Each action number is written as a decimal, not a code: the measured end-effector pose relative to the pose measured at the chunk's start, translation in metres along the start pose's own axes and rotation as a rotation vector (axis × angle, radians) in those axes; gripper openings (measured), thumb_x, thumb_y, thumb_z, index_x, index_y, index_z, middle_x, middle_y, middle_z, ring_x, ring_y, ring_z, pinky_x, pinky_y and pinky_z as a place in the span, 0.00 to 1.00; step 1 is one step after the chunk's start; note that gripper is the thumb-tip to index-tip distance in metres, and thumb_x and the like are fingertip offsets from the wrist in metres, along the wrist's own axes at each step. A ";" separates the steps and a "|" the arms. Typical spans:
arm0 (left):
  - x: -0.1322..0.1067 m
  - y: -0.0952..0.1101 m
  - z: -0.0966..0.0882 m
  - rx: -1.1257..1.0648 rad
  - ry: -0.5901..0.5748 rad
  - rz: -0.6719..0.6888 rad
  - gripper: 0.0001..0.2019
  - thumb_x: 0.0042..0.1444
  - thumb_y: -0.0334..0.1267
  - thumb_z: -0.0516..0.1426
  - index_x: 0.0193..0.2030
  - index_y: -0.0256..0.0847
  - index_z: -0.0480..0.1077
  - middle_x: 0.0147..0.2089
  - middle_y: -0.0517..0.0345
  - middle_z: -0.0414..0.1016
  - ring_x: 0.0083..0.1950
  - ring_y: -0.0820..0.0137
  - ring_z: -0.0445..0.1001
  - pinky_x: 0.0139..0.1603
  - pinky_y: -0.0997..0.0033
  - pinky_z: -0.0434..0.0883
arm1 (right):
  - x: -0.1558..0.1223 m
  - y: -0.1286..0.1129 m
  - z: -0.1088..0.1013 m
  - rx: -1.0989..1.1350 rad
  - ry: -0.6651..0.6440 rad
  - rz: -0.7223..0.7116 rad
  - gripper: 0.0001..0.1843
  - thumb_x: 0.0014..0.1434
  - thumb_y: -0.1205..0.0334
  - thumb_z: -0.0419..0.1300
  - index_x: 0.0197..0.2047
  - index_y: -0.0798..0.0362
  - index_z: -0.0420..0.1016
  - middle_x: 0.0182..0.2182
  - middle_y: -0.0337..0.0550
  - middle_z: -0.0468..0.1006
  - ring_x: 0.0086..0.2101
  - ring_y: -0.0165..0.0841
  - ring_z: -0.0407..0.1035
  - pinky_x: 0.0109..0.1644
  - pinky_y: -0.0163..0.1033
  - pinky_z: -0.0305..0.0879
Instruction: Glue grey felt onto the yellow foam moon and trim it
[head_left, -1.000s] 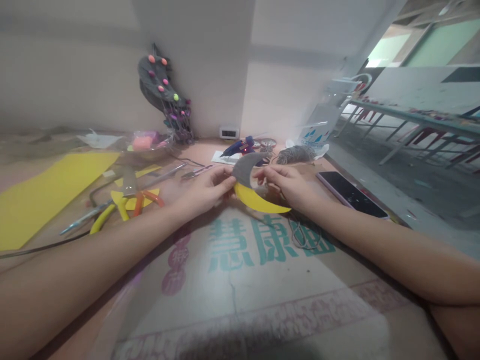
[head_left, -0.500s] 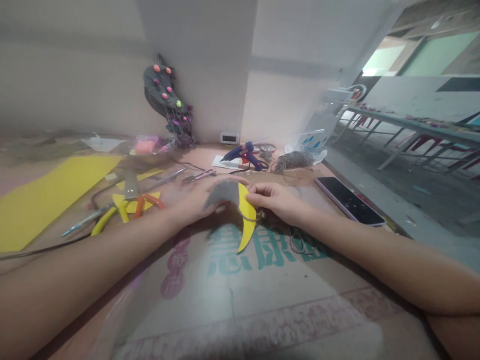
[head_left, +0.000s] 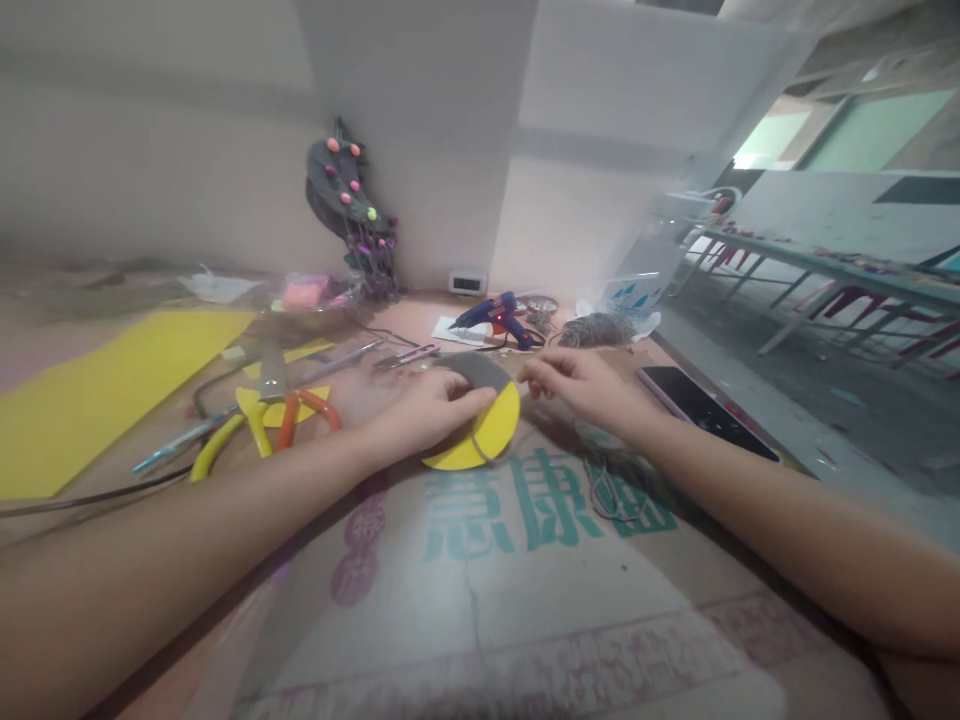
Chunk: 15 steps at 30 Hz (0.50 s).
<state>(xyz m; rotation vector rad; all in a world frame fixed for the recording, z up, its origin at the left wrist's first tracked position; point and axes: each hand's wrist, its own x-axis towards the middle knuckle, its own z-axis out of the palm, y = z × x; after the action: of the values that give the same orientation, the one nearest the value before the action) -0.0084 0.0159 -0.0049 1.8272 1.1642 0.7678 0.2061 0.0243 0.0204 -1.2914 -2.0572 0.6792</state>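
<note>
A yellow crescent (head_left: 496, 428), partly wrapped in grey yarn (head_left: 480, 368), is in my left hand (head_left: 427, 405). My left thumb lies across its yellow face and the fingers are behind it. A strand of yarn crosses the bare yellow part. Just right of the crescent, apart from it, my right hand (head_left: 574, 385) has its fingers curled and pinched together. Whether yarn is between those fingertips I cannot make out. Loose loops of grey yarn (head_left: 615, 490) lie on the printed cardboard below my right wrist.
A blue glue gun (head_left: 495, 318) with a red light stands behind my hands, beside a grey yarn skein (head_left: 596, 330). Orange- and yellow-handled tools (head_left: 289, 420) and a yellow sheet (head_left: 105, 390) lie left. A phone (head_left: 709, 410) lies right. A decorated grey crescent (head_left: 337, 190) leans on the wall.
The crescent has turned, its yellow tip swinging from pointing down to pointing left. My left thumb has come onto its face. My right hand has let go of the crescent and moved right.
</note>
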 end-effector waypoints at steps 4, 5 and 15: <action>0.000 -0.001 -0.001 0.081 -0.186 0.126 0.23 0.55 0.57 0.53 0.23 0.38 0.68 0.21 0.60 0.68 0.21 0.75 0.64 0.18 0.76 0.55 | 0.031 0.007 -0.009 -0.215 0.054 -0.191 0.12 0.60 0.58 0.55 0.40 0.55 0.77 0.33 0.44 0.79 0.31 0.31 0.70 0.38 0.37 0.64; 0.000 -0.001 -0.001 0.077 -0.232 0.135 0.23 0.54 0.57 0.53 0.25 0.38 0.69 0.21 0.60 0.69 0.22 0.74 0.64 0.19 0.76 0.56 | 0.041 0.006 -0.005 -0.272 0.028 -0.252 0.12 0.60 0.61 0.56 0.43 0.55 0.78 0.36 0.45 0.79 0.34 0.32 0.71 0.41 0.38 0.64; -0.001 0.003 -0.003 0.009 -0.282 0.154 0.18 0.54 0.52 0.56 0.27 0.38 0.70 0.23 0.61 0.69 0.24 0.74 0.65 0.21 0.76 0.59 | 0.134 -0.038 0.081 -0.374 -0.258 -0.653 0.14 0.53 0.71 0.61 0.44 0.57 0.79 0.44 0.48 0.78 0.47 0.35 0.69 0.53 0.39 0.61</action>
<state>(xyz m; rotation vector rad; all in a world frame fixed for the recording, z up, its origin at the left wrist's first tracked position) -0.0104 0.0153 -0.0009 1.9750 0.8549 0.5662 0.0792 0.1233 0.0219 -0.6395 -2.7082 0.1675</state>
